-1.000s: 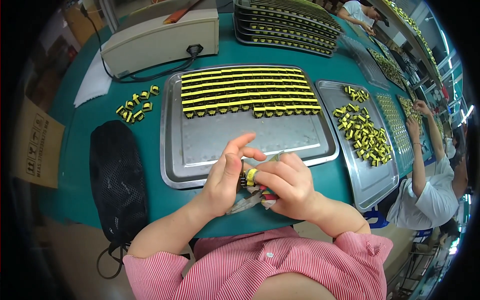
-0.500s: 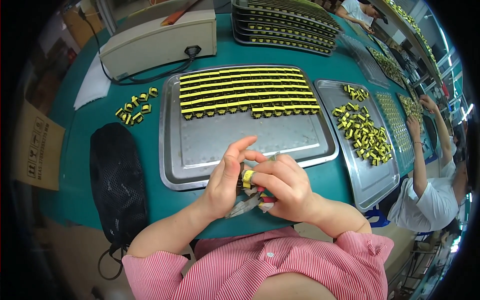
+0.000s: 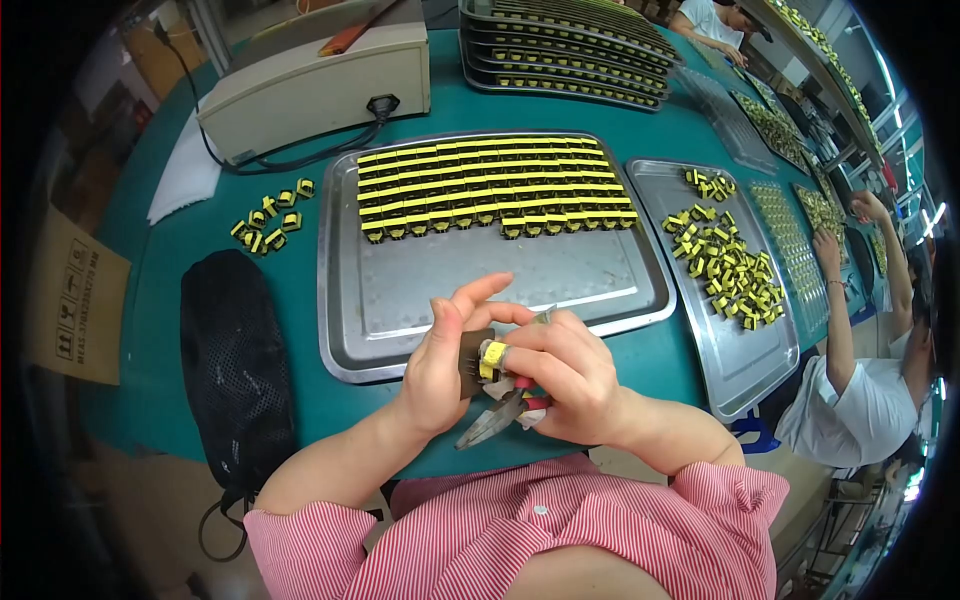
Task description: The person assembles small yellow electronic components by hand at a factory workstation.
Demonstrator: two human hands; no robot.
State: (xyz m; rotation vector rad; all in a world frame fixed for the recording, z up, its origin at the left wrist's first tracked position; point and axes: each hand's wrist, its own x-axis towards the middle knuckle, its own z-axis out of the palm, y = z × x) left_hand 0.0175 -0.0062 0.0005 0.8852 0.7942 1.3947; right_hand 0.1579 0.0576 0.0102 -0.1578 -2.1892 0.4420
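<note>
The head view, from the left one of two wide fisheye cameras worn side by side, looks down and forward from above the person's striped shirt (image 3: 520, 515), near enough that the left hand (image 3: 432, 375) and right hand (image 3: 575, 380) show large around the middle. It faces across the green table (image 3: 655, 370) to the stacked trays (image 3: 565, 70) at the far side, taking in a carton (image 3: 75, 290) at the left and a co-worker (image 3: 855, 410) at the right (straight edges bow toward the dark round rim).
</note>
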